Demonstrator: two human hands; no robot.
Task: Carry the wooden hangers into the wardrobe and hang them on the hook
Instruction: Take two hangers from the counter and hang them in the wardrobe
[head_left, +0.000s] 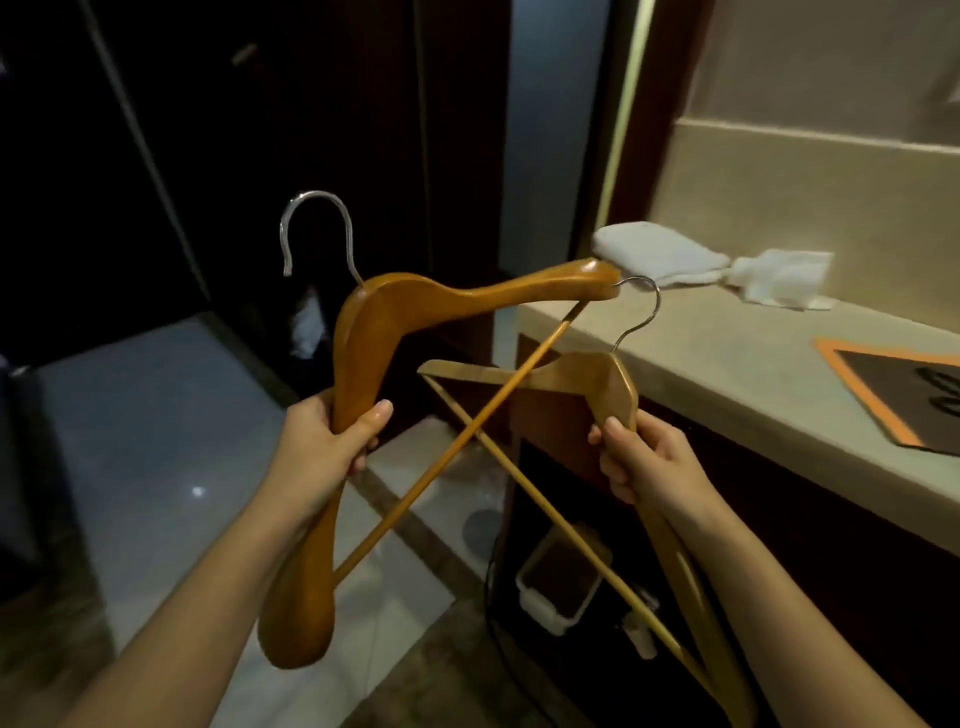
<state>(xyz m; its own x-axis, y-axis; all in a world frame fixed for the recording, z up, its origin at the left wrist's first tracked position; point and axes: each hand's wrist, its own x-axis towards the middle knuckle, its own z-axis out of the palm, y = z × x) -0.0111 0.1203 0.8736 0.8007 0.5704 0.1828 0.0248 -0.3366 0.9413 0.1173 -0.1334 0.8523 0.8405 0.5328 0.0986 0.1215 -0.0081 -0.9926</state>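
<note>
While both are held up in front of the person, the left hand (332, 447) curls round one arm of the broad wooden hanger (467, 296), whose metal hook (317, 228) stands upward against dark panels (156, 130). The right hand (644, 462) grips the sloping arm of the slimmer wooden hanger (582, 371), near the desk (727, 374) edge. Their crossbars cross between the hands. On the desk lie white towels (660, 254) and a dark, orange-edged mat (893, 395).
</note>
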